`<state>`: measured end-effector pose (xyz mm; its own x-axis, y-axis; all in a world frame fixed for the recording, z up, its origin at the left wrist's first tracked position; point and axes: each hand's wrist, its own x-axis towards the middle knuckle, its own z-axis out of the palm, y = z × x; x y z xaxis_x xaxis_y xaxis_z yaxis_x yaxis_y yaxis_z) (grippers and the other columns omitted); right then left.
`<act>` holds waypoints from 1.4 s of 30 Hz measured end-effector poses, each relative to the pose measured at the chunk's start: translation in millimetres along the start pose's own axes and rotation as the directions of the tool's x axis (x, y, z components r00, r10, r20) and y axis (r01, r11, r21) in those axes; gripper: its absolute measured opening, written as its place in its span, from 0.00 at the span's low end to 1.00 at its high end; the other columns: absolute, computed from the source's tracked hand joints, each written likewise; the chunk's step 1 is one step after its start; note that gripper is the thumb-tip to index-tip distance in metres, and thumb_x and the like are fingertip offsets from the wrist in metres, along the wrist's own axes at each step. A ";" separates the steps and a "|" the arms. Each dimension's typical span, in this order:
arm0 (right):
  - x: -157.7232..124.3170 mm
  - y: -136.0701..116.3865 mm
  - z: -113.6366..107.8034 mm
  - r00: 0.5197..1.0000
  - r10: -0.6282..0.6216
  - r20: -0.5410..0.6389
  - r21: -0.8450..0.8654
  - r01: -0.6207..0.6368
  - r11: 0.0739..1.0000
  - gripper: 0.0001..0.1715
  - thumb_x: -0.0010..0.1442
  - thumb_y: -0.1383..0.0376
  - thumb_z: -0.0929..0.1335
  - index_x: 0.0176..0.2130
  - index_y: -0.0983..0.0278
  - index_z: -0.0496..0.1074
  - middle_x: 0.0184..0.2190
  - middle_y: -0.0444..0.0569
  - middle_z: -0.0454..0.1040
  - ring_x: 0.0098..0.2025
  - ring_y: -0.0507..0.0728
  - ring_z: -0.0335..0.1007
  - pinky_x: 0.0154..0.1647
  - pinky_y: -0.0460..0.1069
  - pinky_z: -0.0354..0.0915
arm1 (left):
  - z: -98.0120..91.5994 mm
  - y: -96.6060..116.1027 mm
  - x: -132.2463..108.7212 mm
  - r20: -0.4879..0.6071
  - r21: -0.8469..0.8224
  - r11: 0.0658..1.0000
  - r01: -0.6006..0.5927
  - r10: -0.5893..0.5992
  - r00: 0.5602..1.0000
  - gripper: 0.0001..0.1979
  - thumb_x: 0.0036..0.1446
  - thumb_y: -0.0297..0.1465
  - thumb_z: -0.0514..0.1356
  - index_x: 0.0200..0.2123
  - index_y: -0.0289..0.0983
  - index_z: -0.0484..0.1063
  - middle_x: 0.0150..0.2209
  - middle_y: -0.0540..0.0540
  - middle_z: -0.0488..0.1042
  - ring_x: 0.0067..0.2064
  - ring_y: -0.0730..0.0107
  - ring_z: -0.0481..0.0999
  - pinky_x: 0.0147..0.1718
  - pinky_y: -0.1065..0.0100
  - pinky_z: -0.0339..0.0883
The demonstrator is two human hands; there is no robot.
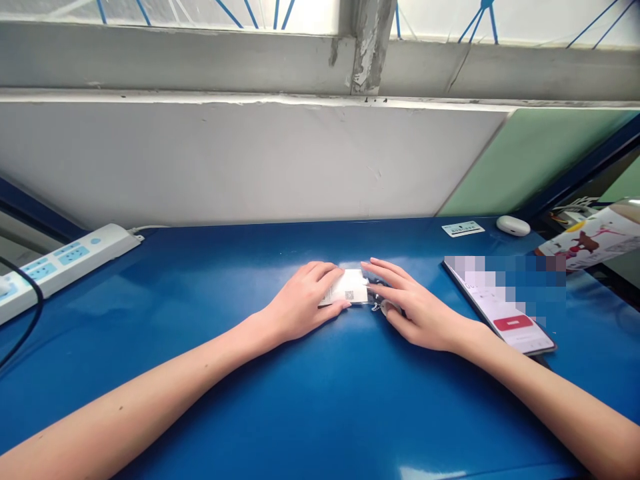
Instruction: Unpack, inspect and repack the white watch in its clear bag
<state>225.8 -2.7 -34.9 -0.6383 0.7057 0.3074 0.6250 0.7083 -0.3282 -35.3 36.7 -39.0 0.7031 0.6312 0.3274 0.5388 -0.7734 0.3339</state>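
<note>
Both hands are at work left of the phone (495, 307), which is my landmark on the blue table (300, 413). I have the left hand (306, 300) grasping a small packet (350, 285) with a white label, thumb along its near edge and fingers over its left end. That packet lies on the table between the hands, left of the phone. My right hand (420, 313), nearer the phone, has its fingers stretched toward the packet's right end, over a bead chain (376, 307); I cannot tell whether it grips anything. Beyond the phone I make out a printed card (463, 229) and a rounded white case (513, 226). Far left of the phone sits a power strip (70, 267), with a black cable (37, 307) curving past it.
</note>
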 end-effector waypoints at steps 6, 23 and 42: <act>-0.9 -1.1 -1.0 0.998 0.012 0.057 0.070 -0.016 0.997 0.31 0.55 0.78 0.64 0.57 0.65 0.70 0.71 0.58 0.51 0.73 0.69 0.40 0.66 0.68 0.58 | 2.2 -1.0 -1.2 0.011 0.022 1.000 -0.007 0.007 1.000 0.23 0.67 0.41 0.57 0.60 0.36 0.67 0.58 0.33 0.70 0.59 0.47 0.69 0.56 0.47 0.67; 0.8 14.3 -5.6 0.948 0.269 -0.170 0.086 -0.257 0.962 0.13 0.65 0.64 0.66 0.32 0.60 0.79 0.46 0.52 0.81 0.61 0.68 0.67 0.57 0.65 0.69 | -6.1 7.9 0.3 0.282 0.072 0.997 0.025 -0.045 0.958 0.35 0.68 0.46 0.50 0.70 0.32 0.49 0.70 0.33 0.52 0.72 0.47 0.47 0.68 0.46 0.44; -1.7 0.2 5.8 0.992 0.108 -0.060 0.059 -0.105 0.993 0.25 0.68 0.62 0.64 0.61 0.69 0.67 0.60 0.60 0.71 0.63 0.64 0.66 0.63 0.60 0.66 | -3.3 8.0 -0.5 0.288 0.103 0.994 0.037 -0.066 0.955 0.33 0.69 0.44 0.50 0.70 0.31 0.50 0.71 0.34 0.50 0.72 0.47 0.48 0.68 0.46 0.44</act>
<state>224.4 -3.8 -40.6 -0.5385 0.7781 0.3233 0.6612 0.6280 -0.4104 -32.8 30.4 -33.6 0.7700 0.6370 0.0367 0.6094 -0.7512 0.2535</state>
